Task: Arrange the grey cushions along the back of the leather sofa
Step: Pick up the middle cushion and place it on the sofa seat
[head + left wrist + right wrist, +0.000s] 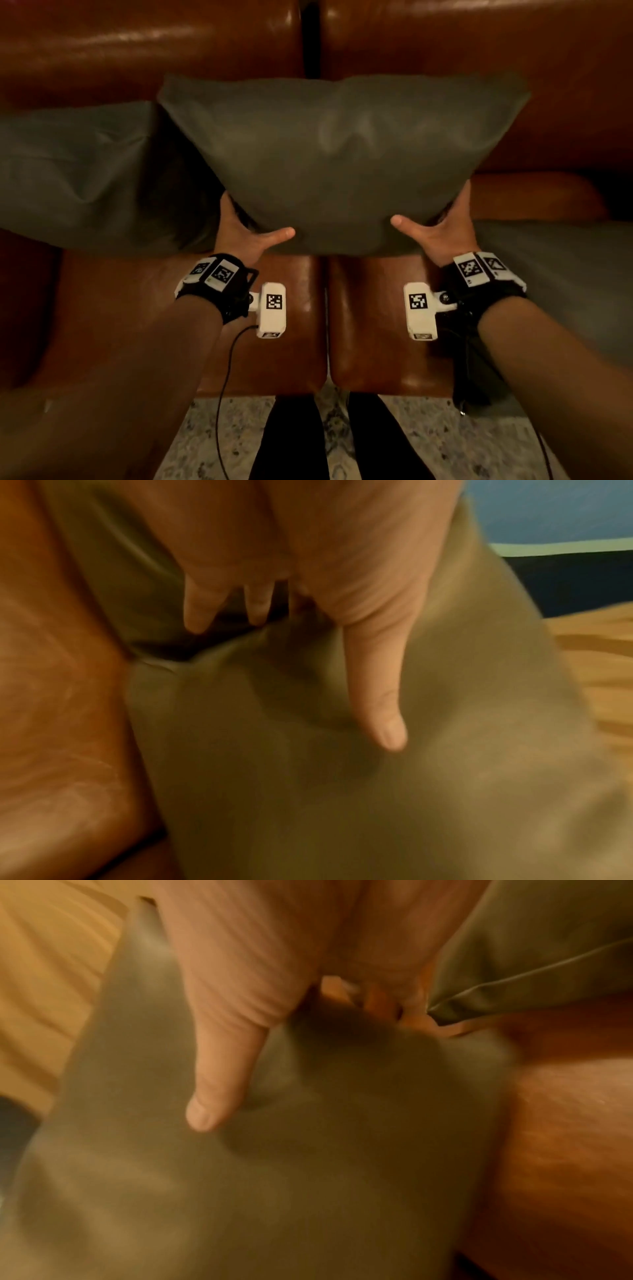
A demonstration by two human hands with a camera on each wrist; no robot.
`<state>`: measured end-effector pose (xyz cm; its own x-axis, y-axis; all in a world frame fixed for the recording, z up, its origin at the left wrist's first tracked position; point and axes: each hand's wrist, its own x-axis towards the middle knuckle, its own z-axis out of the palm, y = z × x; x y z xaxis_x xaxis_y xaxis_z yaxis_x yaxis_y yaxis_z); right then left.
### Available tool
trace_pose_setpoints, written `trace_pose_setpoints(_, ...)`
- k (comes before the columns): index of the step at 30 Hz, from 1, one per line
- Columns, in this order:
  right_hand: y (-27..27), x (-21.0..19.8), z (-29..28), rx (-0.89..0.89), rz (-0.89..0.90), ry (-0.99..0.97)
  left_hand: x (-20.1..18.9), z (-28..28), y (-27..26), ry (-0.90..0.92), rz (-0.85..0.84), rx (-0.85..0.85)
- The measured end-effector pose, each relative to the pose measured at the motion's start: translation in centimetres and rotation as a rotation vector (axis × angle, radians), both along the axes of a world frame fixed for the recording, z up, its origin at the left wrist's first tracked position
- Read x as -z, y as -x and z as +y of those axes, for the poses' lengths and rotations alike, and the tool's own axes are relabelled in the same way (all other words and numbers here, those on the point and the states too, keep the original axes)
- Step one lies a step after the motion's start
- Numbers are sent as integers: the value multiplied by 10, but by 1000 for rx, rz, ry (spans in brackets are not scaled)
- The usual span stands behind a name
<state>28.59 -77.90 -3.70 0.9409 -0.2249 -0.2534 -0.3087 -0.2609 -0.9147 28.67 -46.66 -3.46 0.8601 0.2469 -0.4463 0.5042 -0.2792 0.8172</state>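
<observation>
I hold a large grey cushion (342,161) in the air over the middle of the brown leather sofa (144,48). My left hand (245,231) grips its lower left corner, thumb on the front, fingers behind. My right hand (436,228) grips the lower right corner the same way. In the left wrist view the thumb of my left hand (308,647) presses into the cushion (342,791). The right wrist view shows my right hand (274,1053) with its thumb dug into the cushion (274,1191). A second grey cushion (78,178) leans at the left, a third (561,287) lies at the right.
The sofa's two seat cushions (270,363) meet at a gap below my hands. A patterned rug (462,445) and my dark trouser legs (287,442) show at the bottom. A black cable (222,394) hangs from my left wrist.
</observation>
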Motion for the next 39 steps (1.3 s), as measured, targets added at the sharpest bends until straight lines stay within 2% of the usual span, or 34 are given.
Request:
trace_pose_setpoints(4, -21, 20, 6, -84, 72, 30, 15, -11, -23, 31, -8, 1)
trace_pose_setpoints(9, -41, 38, 5, 50, 73, 26, 26, -20, -41, -47, -88, -78)
trace_pose_setpoints(13, -51, 39, -1, 44, 64, 38, 28, -18, -45, -29, -85, -62)
trace_pose_setpoints(17, -39, 38, 7, 64, 40, 0, 20, -15, -42, -10, -70, 32)
trace_pose_setpoints(22, -19, 41, 12, 69, 45, -13, 29, -9, -33, -26, -99, 21)
trace_pose_setpoints(27, -19, 50, 15, -14, 99, 23, 38, -8, -38, -29, -35, -22)
trace_pose_setpoints(32, -39, 45, -1, 48, 103, -65, 35, -9, -50, -25, -18, -82)
trace_pose_setpoints(35, -55, 47, -4, 38, 198, -98, 34, -10, -58, -9, 15, -86)
trace_pose_setpoints(39, -76, 47, 1, 31, 252, -140, 59, 1, -81, -13, 51, -122)
